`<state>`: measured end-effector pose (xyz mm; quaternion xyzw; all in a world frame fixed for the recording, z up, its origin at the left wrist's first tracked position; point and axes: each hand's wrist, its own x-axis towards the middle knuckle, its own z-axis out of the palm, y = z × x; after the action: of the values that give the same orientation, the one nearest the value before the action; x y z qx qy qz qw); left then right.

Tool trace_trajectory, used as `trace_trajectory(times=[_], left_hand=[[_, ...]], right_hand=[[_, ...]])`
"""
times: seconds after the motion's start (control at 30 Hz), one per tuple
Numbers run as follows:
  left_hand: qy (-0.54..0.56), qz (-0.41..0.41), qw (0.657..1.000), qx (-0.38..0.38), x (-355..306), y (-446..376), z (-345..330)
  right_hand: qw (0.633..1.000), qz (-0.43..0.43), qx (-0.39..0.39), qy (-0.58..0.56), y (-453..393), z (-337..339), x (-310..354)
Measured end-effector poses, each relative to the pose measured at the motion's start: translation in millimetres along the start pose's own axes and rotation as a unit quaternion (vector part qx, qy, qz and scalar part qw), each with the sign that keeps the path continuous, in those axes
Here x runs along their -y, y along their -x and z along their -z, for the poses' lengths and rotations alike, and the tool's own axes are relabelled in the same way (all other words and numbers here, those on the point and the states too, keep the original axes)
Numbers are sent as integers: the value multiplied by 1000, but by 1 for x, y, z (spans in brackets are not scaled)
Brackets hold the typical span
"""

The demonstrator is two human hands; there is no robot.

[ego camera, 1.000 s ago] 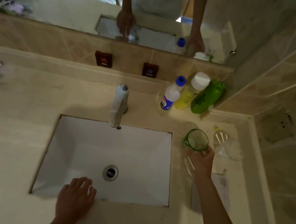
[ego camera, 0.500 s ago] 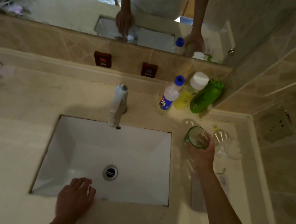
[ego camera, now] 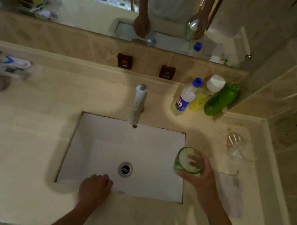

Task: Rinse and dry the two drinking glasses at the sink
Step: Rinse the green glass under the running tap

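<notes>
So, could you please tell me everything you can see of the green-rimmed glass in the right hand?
The green-rimmed glass is a clear tumbler with a green rim and a greenish tint to its wall. It looks empty, though that is hard to confirm. It is tilted, mouth turned up toward the camera and the sink, and held above the basin's right edge. The right hand grips it, fingers showing through the glass. Nothing else touches it.

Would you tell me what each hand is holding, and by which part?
The right hand grips the green-rimmed glass round its side wall. The left hand holds nothing.
</notes>
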<state>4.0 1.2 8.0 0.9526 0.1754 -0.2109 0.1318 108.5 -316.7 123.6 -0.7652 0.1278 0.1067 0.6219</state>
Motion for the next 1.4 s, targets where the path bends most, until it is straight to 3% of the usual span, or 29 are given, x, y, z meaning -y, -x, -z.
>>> trace_trajectory(times=[0.07,0.1,0.17,0.27,0.37,0.53,0.6,0.7,0.87,0.97,1.03,1.13,1.23,1.3,1.4], left_hand=[[33,40,998,47,-1,-8,5],[100,75,989,79,-1,-13,11],[311,122,933,132,-1,-24,25],[507,73,846,145,-9,-22,60],[586,-3,792,175,-13,-6,89],[652,-35,725,217,-22,8,98],[651,-53,725,220,-21,6,97],[619,-56,756,206,-17,-6,85],[663,29,735,138,-17,-26,87],[664,35,737,120,-11,-40,85],[656,33,743,125,-8,-47,85],[645,26,751,138,-7,-56,86],[613,16,775,150,-13,-66,89],[595,14,788,159,-19,-72,90],[582,10,797,160,-28,-81,87]], right_hand=[[1000,-11,24,-3,10,-22,-6],[999,-11,31,2,15,-35,-8],[999,-19,48,12,23,-59,-11],[996,-53,75,-1,32,-93,-9],[993,-73,93,-17,35,-121,-3],[990,-114,73,-34,39,-158,7],[985,-143,76,-53,39,-168,14],[969,-181,104,-131,42,-179,22],[953,-201,131,-183,45,-182,35],[973,-153,158,-73,24,-170,43],[988,-72,127,45,-3,-161,49],[982,36,58,175,-52,-154,73],[930,202,25,307,-105,-156,95],[865,299,58,400,-136,-160,105],[774,347,133,512,-166,-173,117]])
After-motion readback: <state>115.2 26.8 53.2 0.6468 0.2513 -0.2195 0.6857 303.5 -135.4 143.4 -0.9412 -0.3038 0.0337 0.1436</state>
